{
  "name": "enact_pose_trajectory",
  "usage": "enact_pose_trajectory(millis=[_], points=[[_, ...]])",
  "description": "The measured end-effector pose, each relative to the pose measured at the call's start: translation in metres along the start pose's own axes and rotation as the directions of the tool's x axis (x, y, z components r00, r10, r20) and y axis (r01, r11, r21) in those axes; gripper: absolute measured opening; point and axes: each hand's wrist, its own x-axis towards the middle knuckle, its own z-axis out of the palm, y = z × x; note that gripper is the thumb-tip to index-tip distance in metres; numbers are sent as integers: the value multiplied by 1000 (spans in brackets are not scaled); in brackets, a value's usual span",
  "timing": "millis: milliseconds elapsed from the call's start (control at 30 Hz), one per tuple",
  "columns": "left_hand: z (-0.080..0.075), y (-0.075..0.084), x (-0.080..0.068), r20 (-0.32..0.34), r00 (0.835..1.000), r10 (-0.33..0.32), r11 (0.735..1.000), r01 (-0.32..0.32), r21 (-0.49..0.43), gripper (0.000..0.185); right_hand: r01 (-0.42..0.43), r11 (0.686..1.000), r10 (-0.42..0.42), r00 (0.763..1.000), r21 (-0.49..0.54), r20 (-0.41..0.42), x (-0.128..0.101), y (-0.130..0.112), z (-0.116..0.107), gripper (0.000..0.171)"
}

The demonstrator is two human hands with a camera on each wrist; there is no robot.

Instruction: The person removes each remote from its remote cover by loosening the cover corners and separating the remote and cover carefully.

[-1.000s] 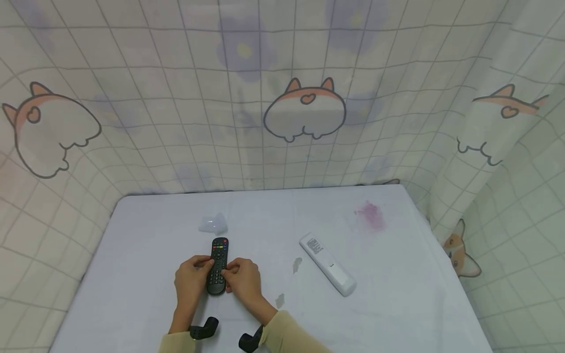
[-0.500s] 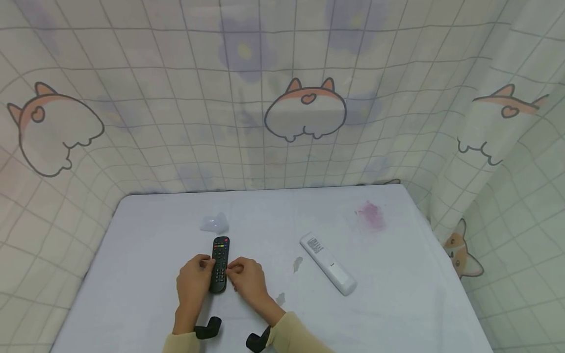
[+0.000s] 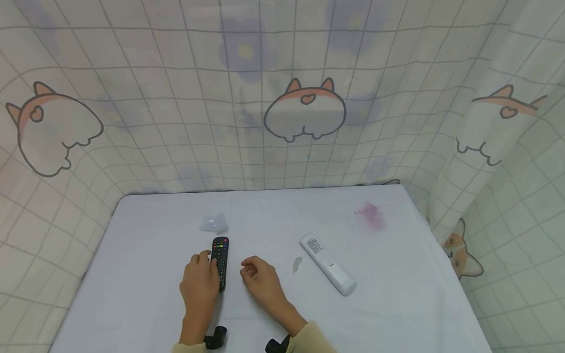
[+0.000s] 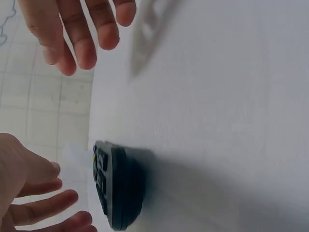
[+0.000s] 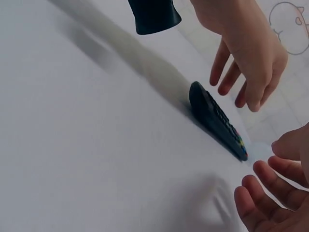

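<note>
A black remote control (image 3: pixel 221 252) with small coloured buttons near its far end lies face up on the white-covered table. Just left of it, my left hand (image 3: pixel 198 289) hovers with relaxed fingers, partly covering it in the head view. The left wrist view shows a gap between those fingers (image 4: pixel 46 208) and the remote's edge. To the right, my right hand (image 3: pixel 262 284) is held apart from the remote, fingers loosely bent and holding nothing. In the right wrist view, both the left hand (image 5: pixel 256 58) and the right hand (image 5: pixel 280 183) are clear of the remote.
A white remote-shaped device (image 3: pixel 327 264) with a printed label lies diagonally to the right. Beyond the black remote is a translucent patch (image 3: pixel 215 223). A pink stain (image 3: pixel 372 215) marks the far right of the table (image 3: pixel 397 304). A patterned curtain (image 3: pixel 212 108) hangs behind.
Both hands have let go of the black remote. The right hand has drawn off to the right; the left fingers have loosened. The remote has hardly moved.
</note>
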Motion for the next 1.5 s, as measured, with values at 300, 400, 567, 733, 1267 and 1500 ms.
enact_pose_trajectory(millis=[300, 400, 567, 733, 1267, 1500], points=[[13, 32, -6, -85, 983, 161, 985, -165, -48, 26, 46, 993, -61, 987, -104, -145, -13, 5, -29, 15], [20, 43, -7, -68, 980, 188, 979, -193, -67, 26, 15, 992, -36, 985, -128, -166, -18, 7, -40, 17], [34, 61, -7, -5, 980, 200, 974, -200, -109, 29, -20, 981, -21, 977, -193, -210, -25, 12, -58, 21], [48, 79, -5, 74, 983, 170, 967, -152, -205, 31, -80, 960, 10, 968, -268, -250, -31, 20, -72, 25], [92, 124, 1, 227, 937, 265, 876, -136, -464, 31, -118, 927, -18, 934, -356, -356, -47, 54, -103, 33], [102, 142, 8, 282, 925, 253, 885, -103, -454, 33, -138, 903, -34, 921, -407, -388, -49, 69, -113, 36]])
